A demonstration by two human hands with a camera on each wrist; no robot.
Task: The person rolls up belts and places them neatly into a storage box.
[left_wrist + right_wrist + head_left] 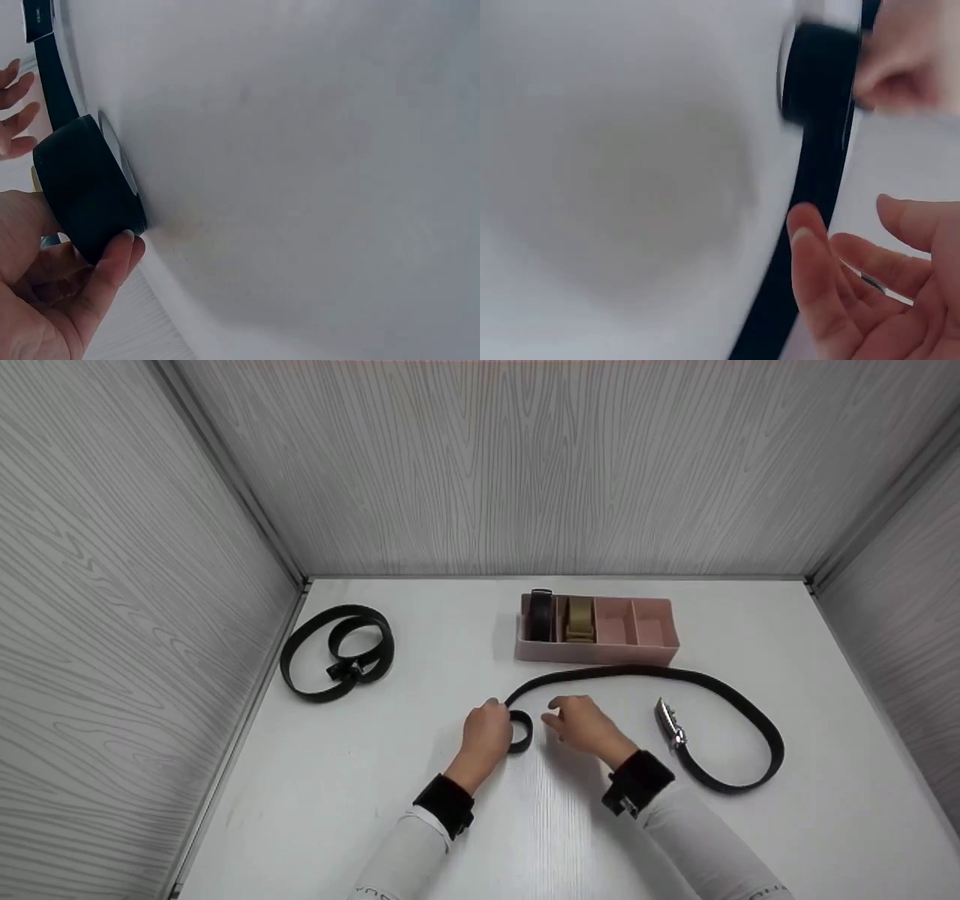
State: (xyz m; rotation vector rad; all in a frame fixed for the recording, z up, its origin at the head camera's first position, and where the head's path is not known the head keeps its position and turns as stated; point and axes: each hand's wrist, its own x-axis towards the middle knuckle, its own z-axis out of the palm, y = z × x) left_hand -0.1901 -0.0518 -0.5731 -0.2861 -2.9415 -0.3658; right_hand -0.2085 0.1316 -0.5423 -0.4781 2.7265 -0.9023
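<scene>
Black belt (634,670) looks mid-roll: left hand (486,733) pinching small coil (529,732), right hand (586,727) empty, loosely parted nearby. Next turn prolly wants snug, even winding.

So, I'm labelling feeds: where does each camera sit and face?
Head: on the head, facing forward and down at the table; left hand, right hand and sleeves show.
Left wrist: on that wrist, facing the rolled black belt the left hand grips; right hand at left edge.
Right wrist: on that wrist, facing the right hand; left hand blurred, upper right.
Both wrist views share the black belt and both hands.
</scene>
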